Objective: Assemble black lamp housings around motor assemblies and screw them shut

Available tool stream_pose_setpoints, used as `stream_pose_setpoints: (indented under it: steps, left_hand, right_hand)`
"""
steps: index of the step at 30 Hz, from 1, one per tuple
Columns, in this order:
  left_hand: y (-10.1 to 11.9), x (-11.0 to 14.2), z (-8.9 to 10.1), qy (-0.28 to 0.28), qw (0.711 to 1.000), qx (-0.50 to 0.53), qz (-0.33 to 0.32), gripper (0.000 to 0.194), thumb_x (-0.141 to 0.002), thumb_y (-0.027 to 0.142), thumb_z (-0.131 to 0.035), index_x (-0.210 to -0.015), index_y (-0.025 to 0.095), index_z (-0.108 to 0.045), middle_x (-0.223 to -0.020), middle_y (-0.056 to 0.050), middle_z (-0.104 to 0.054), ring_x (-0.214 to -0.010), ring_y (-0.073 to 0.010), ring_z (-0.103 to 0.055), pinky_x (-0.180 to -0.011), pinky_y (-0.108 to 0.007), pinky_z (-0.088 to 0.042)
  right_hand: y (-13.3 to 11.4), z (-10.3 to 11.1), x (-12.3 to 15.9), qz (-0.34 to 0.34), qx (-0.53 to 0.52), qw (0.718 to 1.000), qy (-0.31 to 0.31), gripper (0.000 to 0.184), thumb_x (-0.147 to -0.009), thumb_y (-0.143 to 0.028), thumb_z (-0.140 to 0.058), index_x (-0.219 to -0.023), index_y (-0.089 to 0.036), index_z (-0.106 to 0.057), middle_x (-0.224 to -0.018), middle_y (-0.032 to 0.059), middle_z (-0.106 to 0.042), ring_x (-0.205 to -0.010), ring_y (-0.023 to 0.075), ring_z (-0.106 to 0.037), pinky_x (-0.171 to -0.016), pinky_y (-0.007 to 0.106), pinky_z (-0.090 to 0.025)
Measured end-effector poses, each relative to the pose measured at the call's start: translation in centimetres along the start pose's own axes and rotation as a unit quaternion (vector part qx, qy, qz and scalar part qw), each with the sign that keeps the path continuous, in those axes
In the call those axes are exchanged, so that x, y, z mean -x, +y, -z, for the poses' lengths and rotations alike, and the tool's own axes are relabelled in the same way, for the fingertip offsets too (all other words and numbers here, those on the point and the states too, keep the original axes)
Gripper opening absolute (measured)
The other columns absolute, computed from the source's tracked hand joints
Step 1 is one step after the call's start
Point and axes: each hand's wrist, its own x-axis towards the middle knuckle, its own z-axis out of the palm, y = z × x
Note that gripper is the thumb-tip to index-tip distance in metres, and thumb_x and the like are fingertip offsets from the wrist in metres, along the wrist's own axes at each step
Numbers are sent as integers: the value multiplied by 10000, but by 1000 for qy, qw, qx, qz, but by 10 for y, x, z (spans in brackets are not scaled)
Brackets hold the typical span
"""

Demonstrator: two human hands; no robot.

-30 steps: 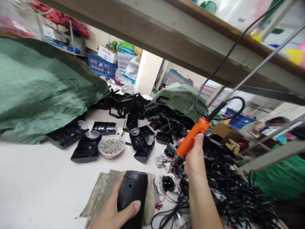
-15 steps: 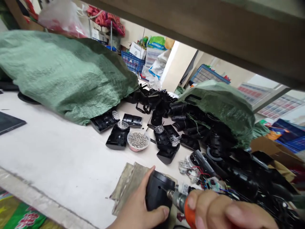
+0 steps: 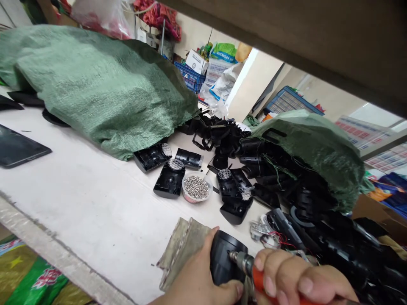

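Note:
My left hand [image 3: 199, 275] grips a black plastic housing [image 3: 226, 259], likely a hair dryer body, resting near a worn folded cloth pad [image 3: 184, 252]. My right hand [image 3: 286, 273] is shut around an orange electric screwdriver [image 3: 259, 279], and its steel bit [image 3: 240, 262] touches a small hole in the housing's side. Beyond the hands, a bowl of silver screws [image 3: 196, 188] stands among several black housing parts [image 3: 234, 203]. Small circuit parts with red wires [image 3: 267, 233] lie just past my right hand.
A white workbench [image 3: 95, 186] ends in a front edge at lower left. Green woven sacking [image 3: 95, 84] covers heaps at the back, a dark tablet-like slab [image 3: 19, 148] lies left, and black parts pile up at right.
The orange screwdriver has come down from above the bench, and its bit now meets the housing. The housing has tipped onto its side in my left hand. The view has swung, hiding the shelf and cable.

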Motion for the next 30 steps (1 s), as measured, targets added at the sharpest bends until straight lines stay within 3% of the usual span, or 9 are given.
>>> stream_pose_setpoints:
  steps: [5, 9, 12, 16, 20, 25, 30]
  left_hand:
    - [-7, -2, 5, -36, 999, 33, -13, 897, -576, 273, -687, -1408, 190, -365, -1041, -91, -711, -963, -323, -642, -877, -405, -466]
    - [-18, -5, 6, -59, 991, 121, -7, 870, -647, 374, -667, -1419, 190, -312, -1243, -104, -624, -1110, -311, -582, -976, -418, -410]
    - [-21, -7, 4, -33, 992, 120, -6, 825, -653, 375, -673, -1394, 189, -361, -1293, -112, -588, -1171, -332, -542, -1019, -443, -367]
    - [-22, -7, 1, -21, 994, 104, -22, 836, -653, 381, -684, -1397, 181, -358, -1282, -118, -595, -1188, -342, -529, -1037, -469, -344]
    - [-26, -8, 0, -14, 993, 119, -12, 848, -667, 391, -684, -1404, 162, -333, -1260, -123, -609, -1219, -338, -503, -1051, -459, -332]
    - [-28, -8, -1, -13, 992, 124, 6, 869, -677, 391, -687, -1421, 171, -294, -1140, -99, -669, -1218, -332, -502, -1066, -440, -312]
    - [-27, -7, -1, -37, 994, 97, -27, 890, -684, 409, -673, -1428, 169, -247, -1252, -113, -602, -1263, -335, -448, -1067, -451, -298]
  right_hand:
    - [-3, 8, -1, -20, 5, 1000, -6, 163, -859, -428, -529, -810, -340, -658, -456, -42, -590, -439, 165, -562, -539, 332, -492]
    - [-26, 22, 12, -74, 75, 985, 134, 315, -817, -487, -572, -574, -287, -576, -344, -49, -418, -373, 156, -462, -521, 342, -462]
    - [-34, 17, 20, -49, 118, 967, 221, 253, -809, -515, -573, -673, -302, -597, -378, -55, -433, -395, 150, -457, -529, 328, -447]
    - [-14, -7, 21, 22, 69, 944, 321, 314, -831, -593, -473, -841, -307, -602, -474, -65, -477, -453, 127, -459, -558, 289, -435]
    - [6, -17, 22, 29, 32, 945, 325, 297, -822, -563, -497, -781, -279, -572, -472, -69, -454, -453, 118, -445, -573, 285, -428]
    - [9, -11, 23, 17, 19, 953, 302, 285, -836, -549, -497, -747, -285, -556, -468, -59, -448, -452, 130, -441, -567, 300, -429]
    - [10, -9, 18, 33, 20, 961, 273, 346, -801, -604, -502, -741, -269, -565, -454, -66, -453, -414, 124, -438, -519, 292, -435]
